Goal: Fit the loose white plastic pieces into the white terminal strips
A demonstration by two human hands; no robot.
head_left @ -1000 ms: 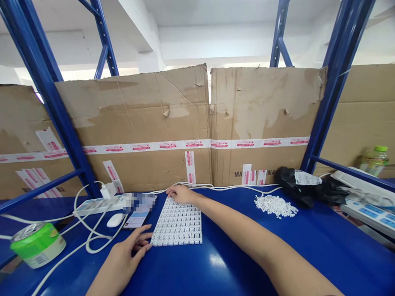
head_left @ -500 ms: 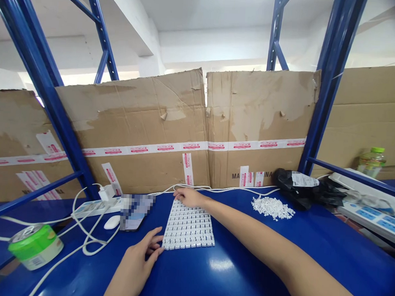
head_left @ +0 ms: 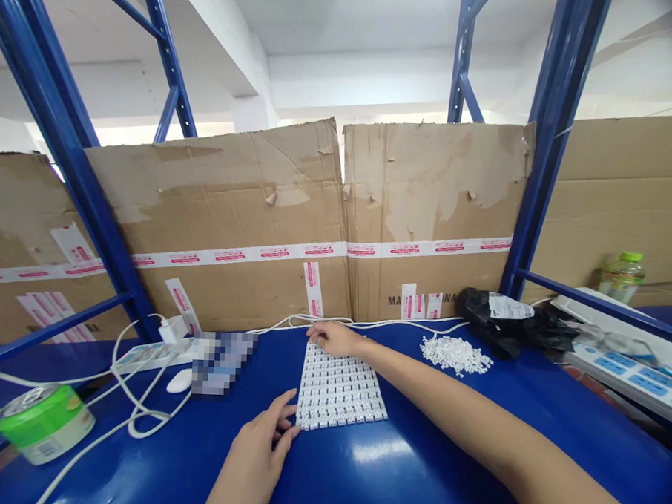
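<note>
A flat white sheet of small linked plastic pieces (head_left: 342,390) lies on the blue table, in rows forming a grid. My right hand (head_left: 337,339) rests on its far edge, fingers curled down onto the pieces. My left hand (head_left: 259,449) sits at the sheet's near left corner, its fingers spread and the fingertips against the edge. To the right of the sheet is a loose pile of small white plastic pieces (head_left: 455,355), which neither hand touches.
Left of the sheet are a blurred phone (head_left: 223,362), a white mouse (head_left: 180,380), a power strip (head_left: 153,355) with white cables, and a green can (head_left: 44,425). Black plastic bags (head_left: 505,322) and another power strip (head_left: 647,384) lie right. Cardboard sheets (head_left: 248,226) stand behind.
The white sheet has slid to the right across the table, and both hands have moved with it. The whole view has also shifted slightly.
</note>
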